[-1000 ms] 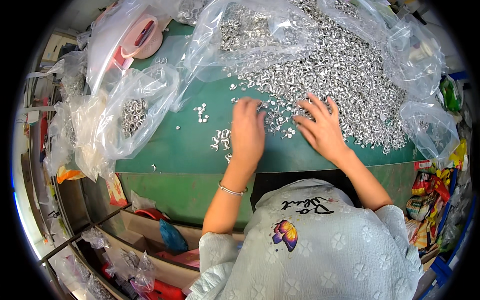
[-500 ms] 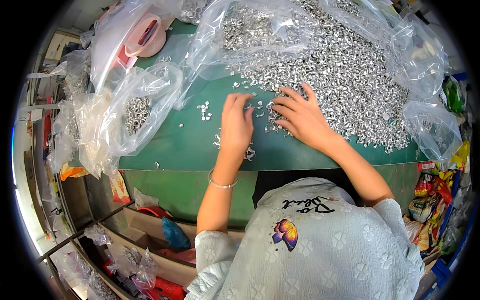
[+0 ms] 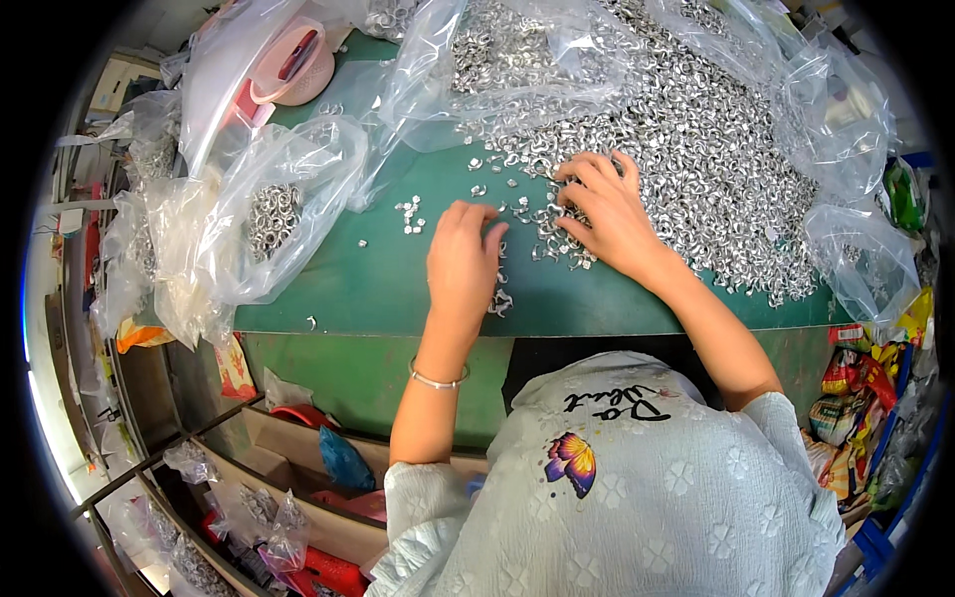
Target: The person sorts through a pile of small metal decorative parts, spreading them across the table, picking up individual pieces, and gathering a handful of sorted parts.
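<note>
A large heap of small silvery curved metal pieces (image 3: 716, 189) spreads over the green tabletop (image 3: 348, 279). My right hand (image 3: 612, 219) rests at the heap's near left edge, its fingers bent and spread over the pieces. To its left, my left hand (image 3: 463, 254) hovers low over the table, thumb apart from the bent fingers, with nothing visible between them. A few loose metal pieces (image 3: 500, 300) lie beside and partly under the left hand. Farther left sits a small cluster of tiny silvery bits (image 3: 410, 215). A bangle (image 3: 438, 382) circles my left wrist.
A clear plastic bag (image 3: 298, 214) with metal rings stands left. Plastic sheeting (image 3: 537, 70) covers part of the heap. Behind is a pink basket (image 3: 298, 75); another clear bag (image 3: 860, 249) hangs at the right edge. Below the table's left side is a compartmented shelf (image 3: 298, 488).
My left hand has drawn slightly left and nearer to me. My right hand has shifted slightly right, its fingers more bent over the heap's edge.
</note>
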Motion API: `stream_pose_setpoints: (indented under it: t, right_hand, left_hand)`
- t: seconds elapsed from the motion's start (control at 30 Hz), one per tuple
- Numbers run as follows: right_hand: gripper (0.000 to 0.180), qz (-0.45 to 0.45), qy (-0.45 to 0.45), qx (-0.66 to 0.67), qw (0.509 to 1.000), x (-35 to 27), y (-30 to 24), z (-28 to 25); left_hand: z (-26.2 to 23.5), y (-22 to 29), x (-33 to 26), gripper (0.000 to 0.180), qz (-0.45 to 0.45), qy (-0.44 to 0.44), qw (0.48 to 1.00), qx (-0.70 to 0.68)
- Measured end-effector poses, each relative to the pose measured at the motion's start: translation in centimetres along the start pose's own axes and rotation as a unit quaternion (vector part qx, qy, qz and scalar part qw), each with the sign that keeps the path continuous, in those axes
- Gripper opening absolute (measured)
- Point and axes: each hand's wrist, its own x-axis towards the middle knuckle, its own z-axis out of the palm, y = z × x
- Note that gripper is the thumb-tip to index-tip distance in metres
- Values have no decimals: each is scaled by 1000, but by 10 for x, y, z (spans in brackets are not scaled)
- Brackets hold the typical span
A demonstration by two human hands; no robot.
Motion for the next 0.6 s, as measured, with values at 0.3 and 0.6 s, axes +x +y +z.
stream_pose_setpoints:
  t: [0.3,0.6]
  right_hand:
    - [12,-44,33,-23,998,-37,-20,-15]
    - [24,-32,-27,57,998,-65,-35,-16]
  left_hand:
    - [9,-2,1,19,10,-33,998,-50]
    - [8,35,-39,19,111,-47,992,-41]
